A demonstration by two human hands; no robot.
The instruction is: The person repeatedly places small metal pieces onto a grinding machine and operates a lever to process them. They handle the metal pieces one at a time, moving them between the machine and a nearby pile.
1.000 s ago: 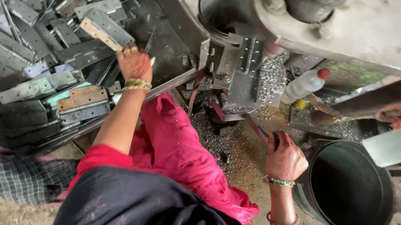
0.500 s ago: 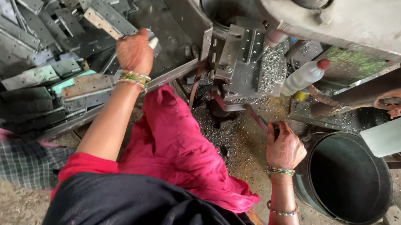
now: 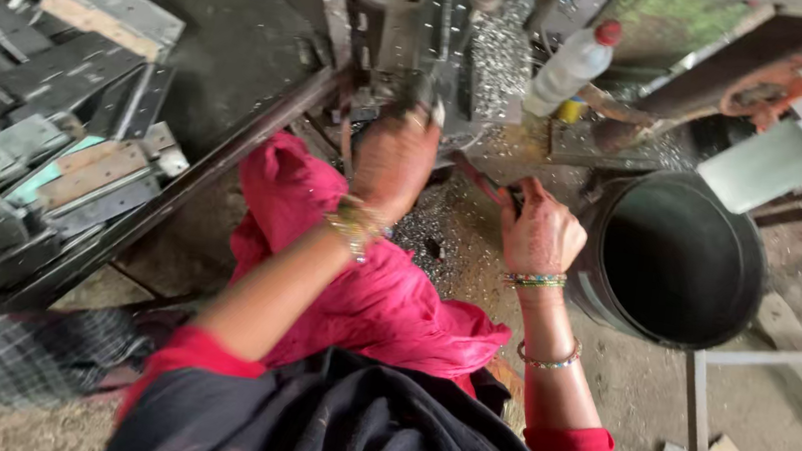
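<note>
Gripping a grey metal piece [image 3: 414, 91] at the press, the left hand [image 3: 391, 159]; right hand [image 3: 541, 233] clasps a thin dark rod [image 3: 486, 185].

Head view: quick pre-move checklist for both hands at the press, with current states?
1. Left hand at the press die: fingers right at the tooling, not ok.
2. Metal piece seated in the die: hidden by the left hand, cannot tell.
3. Right hand away from the die: beside the black bucket, gripping a thin dark tool, ok.
4. Pink cloth away from the die: lies on the lap below it, ok.
5. Plastic bottle upright, cap on: ok.
6. Stack of metal brackets within left reach: ok.
</note>
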